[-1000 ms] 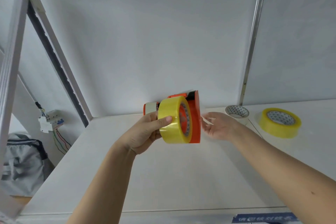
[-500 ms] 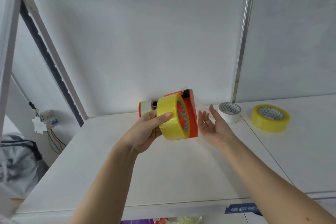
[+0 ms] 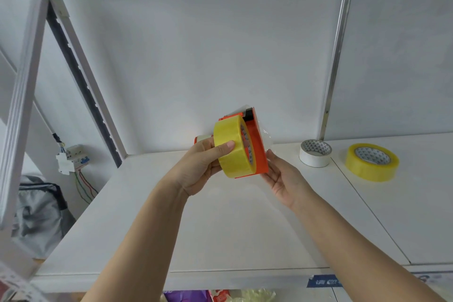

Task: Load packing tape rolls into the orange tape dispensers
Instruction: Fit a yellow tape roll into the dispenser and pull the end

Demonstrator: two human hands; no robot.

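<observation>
My left hand holds an orange tape dispenser above the white shelf, thumb pressed on the yellow tape roll mounted on it. A clear strip of tape runs along the dispenser's right side up to its black blade end. My right hand is at the dispenser's lower right edge, palm up and fingers apart, fingertips touching the strip. Whether it pinches the tape I cannot tell.
A white tape roll and a second yellow tape roll lie flat on the shelf to the right. A metal upright runs up the back wall. A slanted shelf frame, a breaker box with wires and a grey bag are at left.
The dispenser tilted so its blade end points higher. My right hand moved back in from a spread-open pose to touch the dispenser's lower right edge.
</observation>
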